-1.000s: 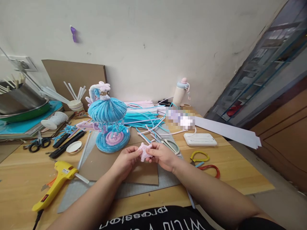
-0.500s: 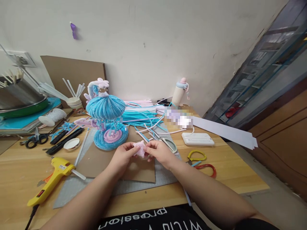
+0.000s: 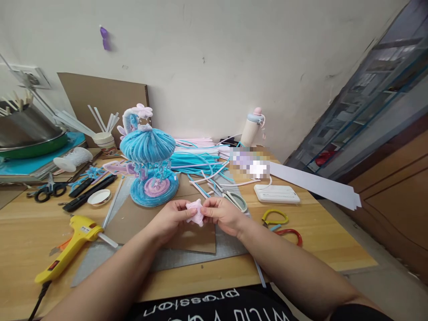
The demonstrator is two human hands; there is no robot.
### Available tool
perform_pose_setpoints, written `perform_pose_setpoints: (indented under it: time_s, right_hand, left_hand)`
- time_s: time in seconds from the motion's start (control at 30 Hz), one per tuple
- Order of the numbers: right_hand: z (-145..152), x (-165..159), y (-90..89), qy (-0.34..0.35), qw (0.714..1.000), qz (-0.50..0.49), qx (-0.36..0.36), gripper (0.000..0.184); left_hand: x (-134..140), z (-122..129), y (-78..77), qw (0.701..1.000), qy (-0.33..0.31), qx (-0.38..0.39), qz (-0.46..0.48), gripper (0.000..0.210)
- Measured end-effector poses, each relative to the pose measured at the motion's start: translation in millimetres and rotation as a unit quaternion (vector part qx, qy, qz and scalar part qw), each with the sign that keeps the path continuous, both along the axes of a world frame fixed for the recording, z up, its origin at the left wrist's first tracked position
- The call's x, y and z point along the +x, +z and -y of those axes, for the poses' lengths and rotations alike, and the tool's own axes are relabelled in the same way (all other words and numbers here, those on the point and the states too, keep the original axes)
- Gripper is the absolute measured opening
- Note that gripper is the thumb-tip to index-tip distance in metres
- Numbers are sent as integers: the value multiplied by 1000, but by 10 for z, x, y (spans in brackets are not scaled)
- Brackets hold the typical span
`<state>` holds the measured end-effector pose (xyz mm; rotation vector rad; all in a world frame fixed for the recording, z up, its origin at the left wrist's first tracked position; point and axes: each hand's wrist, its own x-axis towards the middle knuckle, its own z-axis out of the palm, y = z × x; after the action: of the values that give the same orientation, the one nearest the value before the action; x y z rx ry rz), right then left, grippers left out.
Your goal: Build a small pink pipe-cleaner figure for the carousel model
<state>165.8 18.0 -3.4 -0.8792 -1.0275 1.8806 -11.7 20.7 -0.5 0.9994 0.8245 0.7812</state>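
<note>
Between my two hands is a small pale pink fuzzy piece [image 3: 195, 213] with pointed corners, apparently shaped from pipe cleaner. My left hand [image 3: 174, 219] pinches its left side, thumb on top. The fingers of my right hand [image 3: 223, 216] are closed on its right side. Both hands are above a brown cardboard sheet [image 3: 197, 243]. Beyond my left hand stands a blue pipe-cleaner lamp-like model [image 3: 147, 145] with a pleated dome, hanging strands, pink flowers and a round blue and pink base [image 3: 137, 196].
A yellow glue gun [image 3: 67, 249] lies at left, near a black utility knife [image 3: 90, 192] and black-handled scissors [image 3: 50, 189]. Blue pipe cleaners [image 3: 197, 164] are heaped behind. At right are a white power bank [image 3: 277, 194], red-and-yellow-handled pliers [image 3: 290, 232] and a bottle [image 3: 251, 129].
The pink piece has turned a little in my fingers, showing more of its flat face. Both hands remain closed on it. The camera view has shifted slightly.
</note>
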Motion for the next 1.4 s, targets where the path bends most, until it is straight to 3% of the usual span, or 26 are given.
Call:
perform_pose_setpoints:
  time_s: [0.23, 0.43, 0.57, 0.7, 0.8, 0.97, 1.2, 1.4]
  right_hand:
    - [27, -87, 6, -99, 994, -39, -6, 32]
    - [1, -34, 22, -51, 995, 55, 65, 34]
    - [-29, -15, -8, -68, 995, 52, 52, 36]
    - [-56, 43, 25, -6, 991, 107, 74, 35]
    - [-78, 90, 37, 17, 989, 119, 90, 34]
    - [-94, 93, -52, 45, 997, 60, 31, 34]
    - [-78, 44, -95, 80, 994, -46, -61, 33]
    - [-114, -25, -80, -48, 994, -82, -50, 27]
  left_hand:
    - [74, 6, 63, 991, 99, -37, 84, 22]
    - [39, -9, 64, 997, 77, 5, -9, 22]
    - [26, -25, 24, 996, 86, 20, -28, 26]
    - [6, -43, 11, 994, 85, 29, -60, 29]
    - [-20, -41, 41, 998, 49, 4, -47, 28]
    - [-50, -26, 77, 998, -25, -59, 19, 28]
    - [-1, 4, 80, 985, -21, -135, 108, 28]
    - [58, -8, 80, 981, 72, -105, 144, 35]
